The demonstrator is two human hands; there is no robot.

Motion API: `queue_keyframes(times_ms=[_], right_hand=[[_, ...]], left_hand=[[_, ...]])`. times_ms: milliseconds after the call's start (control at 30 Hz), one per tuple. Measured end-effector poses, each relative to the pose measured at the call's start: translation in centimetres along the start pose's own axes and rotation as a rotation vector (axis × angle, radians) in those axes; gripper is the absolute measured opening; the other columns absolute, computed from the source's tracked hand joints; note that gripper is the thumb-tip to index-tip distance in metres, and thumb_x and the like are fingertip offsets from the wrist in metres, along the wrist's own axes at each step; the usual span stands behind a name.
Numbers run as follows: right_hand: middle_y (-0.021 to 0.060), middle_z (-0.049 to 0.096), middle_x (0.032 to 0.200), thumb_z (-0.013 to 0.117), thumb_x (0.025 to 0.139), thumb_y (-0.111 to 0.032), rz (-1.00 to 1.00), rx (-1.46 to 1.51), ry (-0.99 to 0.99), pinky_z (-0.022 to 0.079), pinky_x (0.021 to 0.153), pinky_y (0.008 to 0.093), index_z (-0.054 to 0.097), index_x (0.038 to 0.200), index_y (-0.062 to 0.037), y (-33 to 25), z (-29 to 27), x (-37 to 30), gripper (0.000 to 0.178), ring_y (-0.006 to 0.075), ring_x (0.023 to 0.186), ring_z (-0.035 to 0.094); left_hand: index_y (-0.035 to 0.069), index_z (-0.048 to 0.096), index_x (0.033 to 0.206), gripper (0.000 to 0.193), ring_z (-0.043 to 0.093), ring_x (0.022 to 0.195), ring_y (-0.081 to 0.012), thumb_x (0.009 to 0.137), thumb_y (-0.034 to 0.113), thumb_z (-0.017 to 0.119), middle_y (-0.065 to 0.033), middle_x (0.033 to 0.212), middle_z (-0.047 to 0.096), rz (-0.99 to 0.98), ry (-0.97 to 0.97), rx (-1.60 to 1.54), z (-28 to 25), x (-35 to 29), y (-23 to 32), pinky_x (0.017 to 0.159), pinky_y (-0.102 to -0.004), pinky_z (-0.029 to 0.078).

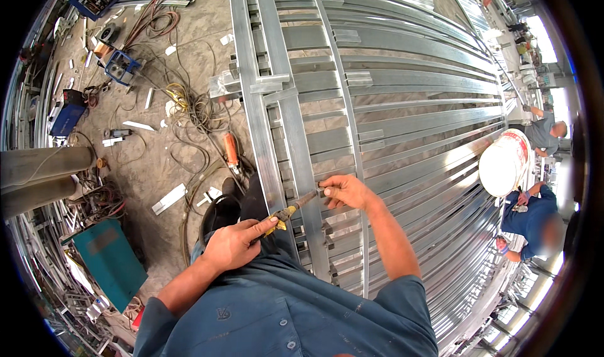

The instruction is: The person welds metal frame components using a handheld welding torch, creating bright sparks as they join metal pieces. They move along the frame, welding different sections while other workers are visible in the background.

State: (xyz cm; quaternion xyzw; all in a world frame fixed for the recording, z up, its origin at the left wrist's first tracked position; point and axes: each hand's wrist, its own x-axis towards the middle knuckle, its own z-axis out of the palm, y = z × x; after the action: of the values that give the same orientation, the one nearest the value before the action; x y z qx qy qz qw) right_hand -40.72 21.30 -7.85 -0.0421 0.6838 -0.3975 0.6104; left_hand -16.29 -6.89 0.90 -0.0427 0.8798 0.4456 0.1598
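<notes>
My left hand (234,245) is closed round the handle of a welding torch (282,218), which is wrapped in yellow tape. Its dark nozzle (306,199) points up and to the right, across the metal rails. At the nozzle's end my right hand (350,193) pinches the tip between thumb and fingers; the small part there is partly hidden. Below both hands lies a frame of long galvanized steel profiles (308,162). Short metal pieces (270,85) rest across its left rails.
An orange power tool (231,150) stands on the floor left of the frame, near tangled cables (189,108). A teal box (107,262) and blue machines (68,113) are farther left. A white bucket (503,163) sits at the right, near two people (535,221).
</notes>
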Motion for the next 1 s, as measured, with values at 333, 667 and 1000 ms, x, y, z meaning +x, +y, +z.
queue_keyframes(times_ms=[333, 667, 1000], right_hand=[[0.0063, 0.073, 0.116, 0.068, 0.102, -0.023, -0.076, 0.14, -0.077, 0.061, 0.084, 0.0341, 0.064, 0.133, -0.0021, 1.0, -0.2, 0.4, 0.038, 0.0186, 0.089, 0.074], [0.0061, 0.074, 0.098, 0.067, 0.1, -0.014, -0.175, 0.004, -0.042, 0.058, 0.069, 0.0292, 0.069, 0.119, -0.0004, 1.8, -0.5, 0.8, 0.023, 0.0138, 0.078, 0.072], [0.0053, 0.075, 0.102, 0.066, 0.102, -0.021, -0.158, 0.106, -0.057, 0.058, 0.067, 0.0282, 0.068, 0.124, -0.0045, 4.3, -1.4, 2.2, 0.028, 0.0131, 0.078, 0.072]], left_hand=[[0.032, 0.059, 0.146, 0.066, 0.072, 0.086, -0.0323, 0.084, 0.011, 0.066, -0.0047, 0.113, 0.072, 0.047, 0.057, 0.02, 0.7, 0.1, -0.5, 0.072, -0.0422, 0.061], [0.039, 0.049, 0.152, 0.075, 0.071, 0.076, -0.0327, 0.084, 0.015, 0.069, -0.0059, 0.109, 0.067, 0.027, -0.04, 0.202, 0.4, 0.0, 0.3, 0.064, -0.0441, 0.061], [0.04, 0.047, 0.153, 0.078, 0.069, 0.065, -0.03, 0.083, 0.014, 0.069, -0.0062, 0.108, 0.065, 0.057, -0.022, 0.329, -0.5, -0.1, 2.5, 0.054, -0.0414, 0.058]])
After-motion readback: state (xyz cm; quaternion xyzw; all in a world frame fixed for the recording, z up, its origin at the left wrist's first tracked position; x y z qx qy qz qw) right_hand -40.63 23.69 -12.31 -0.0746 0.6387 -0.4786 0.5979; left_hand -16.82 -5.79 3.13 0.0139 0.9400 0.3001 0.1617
